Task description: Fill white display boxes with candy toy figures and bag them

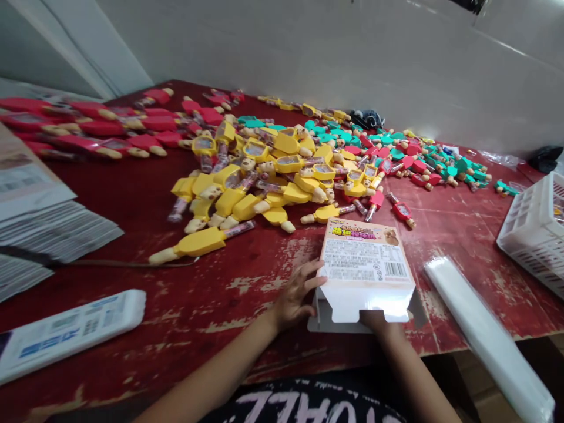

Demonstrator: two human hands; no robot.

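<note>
A small printed cardboard box (pixel 363 258), with a barcode and small lettering on its top panel, lies near the front edge of the table. Its open end and loose flaps face me. My left hand (pixel 296 296) grips the box's left side, fingertips on the edge and thumb low by a flap. Into the open end reaches my right hand (pixel 384 323); its fingers are hidden inside. Just beyond the box lies a heap of yellow toys (pixel 264 176) with beige animal heads and clear tubes of small pieces. A yellow one (pixel 200 242) lies apart, left of the box.
Red toys (pixel 141 126) lie back left, green ones (pixel 453 167) back right. Flat cartons (pixel 83 232) are stacked at left above a white printed packet (pixel 79 329). On the right are a clear plastic-wrapped bundle (pixel 484 335) and a white basket (pixel 529 229). The red table (pixel 247 335) is worn.
</note>
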